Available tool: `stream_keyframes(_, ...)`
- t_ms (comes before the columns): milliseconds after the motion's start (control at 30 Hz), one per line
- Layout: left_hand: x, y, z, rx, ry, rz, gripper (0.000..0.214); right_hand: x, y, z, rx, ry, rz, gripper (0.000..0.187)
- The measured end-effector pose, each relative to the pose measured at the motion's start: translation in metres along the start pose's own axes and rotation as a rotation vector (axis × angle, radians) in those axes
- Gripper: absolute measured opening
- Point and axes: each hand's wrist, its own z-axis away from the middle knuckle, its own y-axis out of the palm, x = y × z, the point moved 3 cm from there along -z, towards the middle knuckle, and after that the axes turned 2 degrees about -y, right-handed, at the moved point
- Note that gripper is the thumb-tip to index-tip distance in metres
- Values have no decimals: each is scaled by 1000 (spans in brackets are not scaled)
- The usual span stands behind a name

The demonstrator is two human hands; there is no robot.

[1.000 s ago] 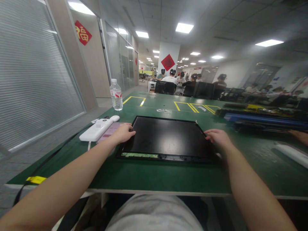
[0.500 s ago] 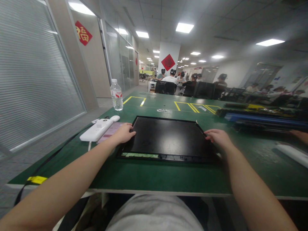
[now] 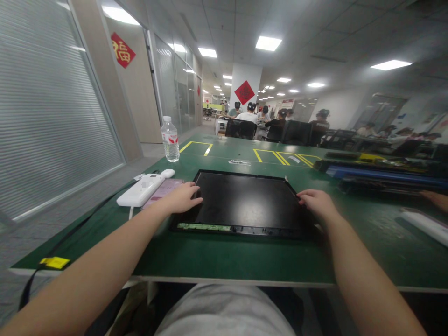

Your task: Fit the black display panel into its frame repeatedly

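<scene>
A black LCD panel (image 3: 245,198) lies flat on the green table (image 3: 231,261) in front of me, a strip of green circuit board (image 3: 204,227) along its near edge. My left hand (image 3: 184,197) rests over the panel's left edge, open, with thumb and fingers apart. At the right edge, my right hand (image 3: 317,201) has its fingertips pinched on the panel's rim. Just left of my left hand are a white device (image 3: 140,190) with a cable and a flat pinkish phone-like object (image 3: 163,192), partly hidden by that hand.
A water bottle (image 3: 170,140) stands at the back left. Yellow tape (image 3: 275,156) marks the far tabletop. Blurred blue and black parts (image 3: 367,172) lie at right, near another person's hand (image 3: 434,199) and a white device (image 3: 425,224). People sit in the background.
My left hand has slid slightly inward over the panel's left edge, its thumb now farther over the screen. My right hand stays at the right rim, and the panel looks still.
</scene>
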Motion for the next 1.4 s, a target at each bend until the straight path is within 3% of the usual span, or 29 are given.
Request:
stream_keyframes(200,-9,-7,16,142,183,93,68,5,3,1,-52,-123,-21,20)
stream_keyframes(400,-19,-20,27,196,277,148,68,8,20,1,167,-263,-97,32)
stream_keyframes(700,-3,-23,27,247,261,170,73,9,23,2,190,-262,-70,25)
stream_keyframes(1067,-14,-30,26,162,344,228,89,10,22,3,200,-234,-76,25)
stream_keyframes(1400,-10,-29,26,168,276,191,82,9,23,3,196,-231,-76,25)
